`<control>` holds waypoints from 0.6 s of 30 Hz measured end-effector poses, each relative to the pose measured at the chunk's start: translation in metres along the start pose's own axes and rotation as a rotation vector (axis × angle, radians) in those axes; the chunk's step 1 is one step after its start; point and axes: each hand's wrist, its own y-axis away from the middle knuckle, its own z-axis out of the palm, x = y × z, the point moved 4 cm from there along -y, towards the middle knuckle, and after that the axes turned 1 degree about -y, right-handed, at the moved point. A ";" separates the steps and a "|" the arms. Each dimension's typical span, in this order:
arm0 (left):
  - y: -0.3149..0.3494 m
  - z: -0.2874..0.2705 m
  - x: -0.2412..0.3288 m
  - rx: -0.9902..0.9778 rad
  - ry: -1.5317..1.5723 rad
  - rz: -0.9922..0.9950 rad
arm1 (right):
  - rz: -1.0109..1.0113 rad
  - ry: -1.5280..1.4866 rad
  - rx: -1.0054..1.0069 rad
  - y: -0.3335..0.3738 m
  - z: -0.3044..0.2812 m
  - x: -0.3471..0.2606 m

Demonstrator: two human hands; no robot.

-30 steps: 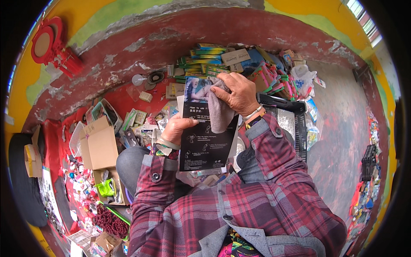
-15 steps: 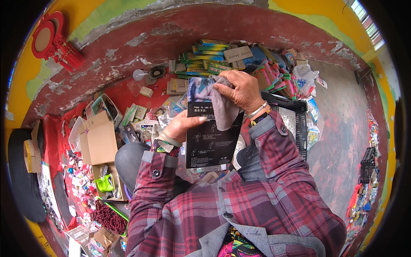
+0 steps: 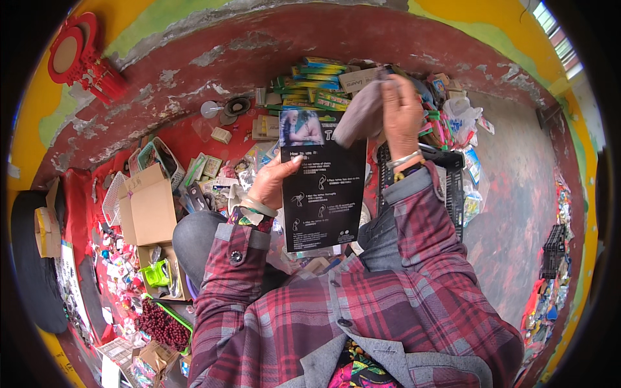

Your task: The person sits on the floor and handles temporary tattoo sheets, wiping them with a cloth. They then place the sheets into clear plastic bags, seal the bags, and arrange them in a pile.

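A flat black temporary-tattoo packet with a photo at the top and small drawings down its face stands upright before me. My left hand grips it by the left edge, thumb over the front. A greyish-mauve cloth hangs bunched from my right hand, which is closed on it up and to the right of the packet. The cloth's lower end overlaps the packet's upper right corner; whether it touches the surface I cannot tell.
Beyond the packet are stacked yellow-green boxes along the red wall. A black plastic crate sits right of my knees. To the left are an open cardboard box, white baskets and dark red beads.
My right hand has lifted the cloth up and to the right, off the middle of the packet, uncovering more of its print. My left hand has shifted up slightly along the packet's edge.
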 end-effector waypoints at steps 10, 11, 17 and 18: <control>-0.011 -0.005 -0.009 -0.091 0.242 -0.003 | 0.013 -0.387 -0.595 0.047 0.055 -0.024; -0.011 -0.002 -0.008 -0.125 0.249 0.010 | -0.116 -0.297 -0.598 0.060 0.067 -0.022; -0.012 -0.020 0.002 -0.057 0.396 0.123 | -0.395 -0.127 -0.753 0.093 0.068 -0.057; -0.011 -0.022 0.007 -0.084 0.425 0.145 | -0.454 -0.133 -0.794 0.102 0.065 -0.067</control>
